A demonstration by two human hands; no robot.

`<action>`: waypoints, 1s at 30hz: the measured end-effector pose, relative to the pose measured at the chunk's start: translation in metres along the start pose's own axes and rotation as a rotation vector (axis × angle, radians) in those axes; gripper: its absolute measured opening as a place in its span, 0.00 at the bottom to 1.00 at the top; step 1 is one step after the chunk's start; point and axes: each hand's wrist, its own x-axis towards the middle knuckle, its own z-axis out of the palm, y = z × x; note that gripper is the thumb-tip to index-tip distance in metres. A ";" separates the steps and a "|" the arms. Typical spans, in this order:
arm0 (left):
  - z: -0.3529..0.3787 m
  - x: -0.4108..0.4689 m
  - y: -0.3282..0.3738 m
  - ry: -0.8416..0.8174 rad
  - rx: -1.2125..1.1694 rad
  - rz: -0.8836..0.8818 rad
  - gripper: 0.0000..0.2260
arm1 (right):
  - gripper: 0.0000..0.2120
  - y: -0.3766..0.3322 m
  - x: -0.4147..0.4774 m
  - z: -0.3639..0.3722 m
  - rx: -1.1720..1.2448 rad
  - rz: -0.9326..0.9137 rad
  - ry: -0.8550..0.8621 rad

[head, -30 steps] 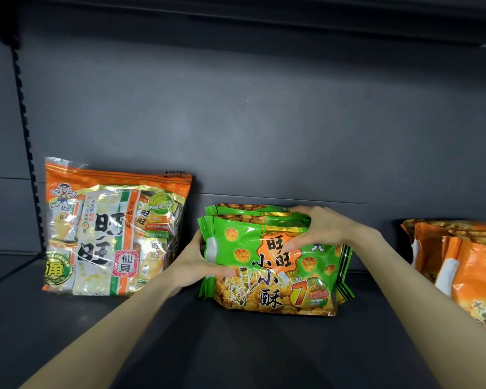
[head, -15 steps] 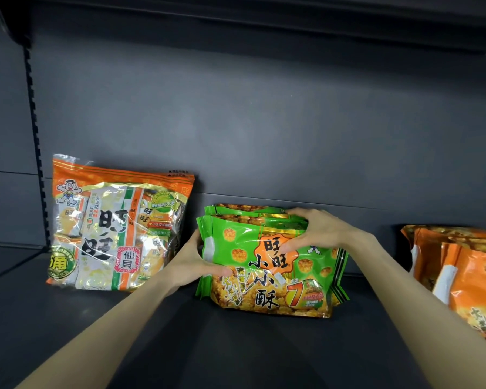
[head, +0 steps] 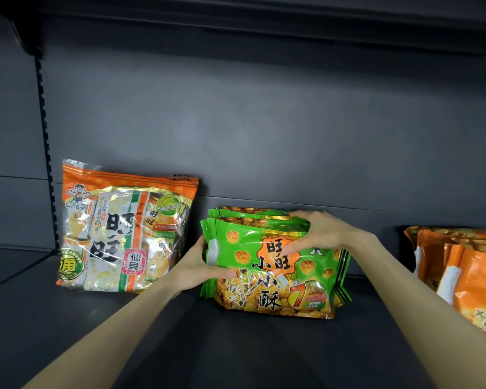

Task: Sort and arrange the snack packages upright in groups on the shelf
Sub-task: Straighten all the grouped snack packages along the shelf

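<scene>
A group of green snack bags (head: 267, 270) stands upright in the middle of the dark shelf (head: 124, 327), one behind another. My left hand (head: 197, 265) grips the left edge of the green bags, thumb across the front. My right hand (head: 317, 234) grips the top of the same bags, thumb on the front and fingers curled over the upper edges. A large orange and clear rice cracker bag (head: 121, 234) leans upright against the back wall at the left. Orange snack bags (head: 466, 270) stand at the right edge, partly cut off by the frame.
The grey back panel (head: 264, 122) rises behind the bags. A slotted upright rail (head: 44, 130) runs down the left side. An upper shelf (head: 264, 21) hangs overhead. Bare shelf surface lies in front of the bags and between the groups.
Both hands keep their hold on the green bags, which have shifted only slightly. The view has drifted a little, so everything sits somewhat lower and to the right.
</scene>
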 end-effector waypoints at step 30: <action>-0.006 -0.059 0.046 0.358 0.730 0.038 0.24 | 0.35 -0.008 -0.065 -0.020 -0.134 -0.046 0.170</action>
